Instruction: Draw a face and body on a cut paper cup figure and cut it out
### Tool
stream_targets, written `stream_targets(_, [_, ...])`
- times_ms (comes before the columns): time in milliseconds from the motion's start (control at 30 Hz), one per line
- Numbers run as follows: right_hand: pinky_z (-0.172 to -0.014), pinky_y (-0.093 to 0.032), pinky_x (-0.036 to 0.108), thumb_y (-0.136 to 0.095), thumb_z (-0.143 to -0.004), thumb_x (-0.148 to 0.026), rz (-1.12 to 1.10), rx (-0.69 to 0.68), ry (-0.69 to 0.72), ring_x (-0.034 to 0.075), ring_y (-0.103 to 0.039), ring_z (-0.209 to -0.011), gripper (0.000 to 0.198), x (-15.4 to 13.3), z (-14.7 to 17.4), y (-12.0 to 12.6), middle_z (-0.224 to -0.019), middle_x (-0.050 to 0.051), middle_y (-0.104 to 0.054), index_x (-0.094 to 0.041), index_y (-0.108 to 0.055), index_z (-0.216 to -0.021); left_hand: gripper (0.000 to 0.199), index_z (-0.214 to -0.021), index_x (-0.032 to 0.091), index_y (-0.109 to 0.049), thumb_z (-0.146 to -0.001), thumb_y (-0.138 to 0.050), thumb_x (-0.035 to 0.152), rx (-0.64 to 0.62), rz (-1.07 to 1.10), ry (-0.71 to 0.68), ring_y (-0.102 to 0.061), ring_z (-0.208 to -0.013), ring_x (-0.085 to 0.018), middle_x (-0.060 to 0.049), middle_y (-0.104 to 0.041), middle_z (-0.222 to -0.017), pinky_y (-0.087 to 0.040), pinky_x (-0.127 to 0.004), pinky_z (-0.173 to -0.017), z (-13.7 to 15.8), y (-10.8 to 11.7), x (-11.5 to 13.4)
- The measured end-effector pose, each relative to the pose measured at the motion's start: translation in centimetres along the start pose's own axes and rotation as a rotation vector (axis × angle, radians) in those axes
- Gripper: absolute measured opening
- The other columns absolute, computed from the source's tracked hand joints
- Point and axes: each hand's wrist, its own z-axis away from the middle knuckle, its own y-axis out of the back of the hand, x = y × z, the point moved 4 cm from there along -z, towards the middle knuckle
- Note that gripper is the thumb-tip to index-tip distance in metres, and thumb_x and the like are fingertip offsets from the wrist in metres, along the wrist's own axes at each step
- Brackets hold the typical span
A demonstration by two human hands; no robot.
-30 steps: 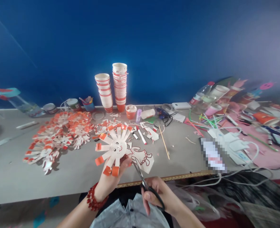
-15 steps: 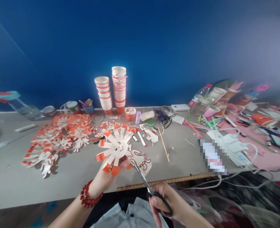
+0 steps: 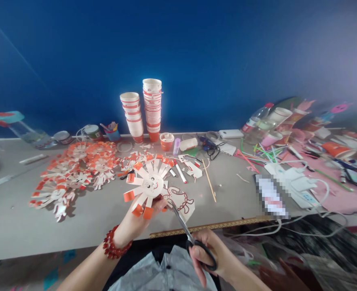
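Note:
A paper-cup figure (image 3: 153, 185) with a drawn smiling face and strips fanned out like rays, orange at their ends, is held in my left hand (image 3: 142, 216). From the same hand extends a white paper piece (image 3: 180, 200) with a brown outlined drawing of a body and feet. My right hand (image 3: 207, 248) grips black-handled scissors (image 3: 184, 226), fingers through the loops. The blade tips lie at the left edge of the outlined drawing, close to my left fingertips. How far the blades are apart there is hard to tell.
Several finished ray-shaped figures (image 3: 78, 165) lie at left. Two stacks of paper cups (image 3: 152, 109) stand by the wall. Markers (image 3: 180, 173), a wooden stick (image 3: 209, 182) and a glue gun (image 3: 207, 143) lie beyond my hands; a phone (image 3: 271, 198) and power strip (image 3: 299, 190) are at right.
The view has tilted slightly, so the cup stacks appear a little higher. Both hands keep their grips, and the scissors stay at the drawing's left edge with hardly any movement.

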Motion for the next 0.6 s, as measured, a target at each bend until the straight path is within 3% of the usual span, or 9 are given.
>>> stream_targets(600, [-0.035,-0.012,0.022,-0.058,-0.073,-0.085,0.039,0.029,-0.02,0.002,-0.026,-0.03,0.073,0.21,0.03,-0.04,-0.034,-0.005,-0.041,-0.018,-0.043,-0.046,0.023,-0.079,0.024,-0.069,-0.092,-0.054,0.034,0.001,-0.031,0.01,-0.07,-0.085,-0.023,-0.006,-0.074,-0.086,-0.058,-0.035,-0.085,0.35,0.03,0.6])
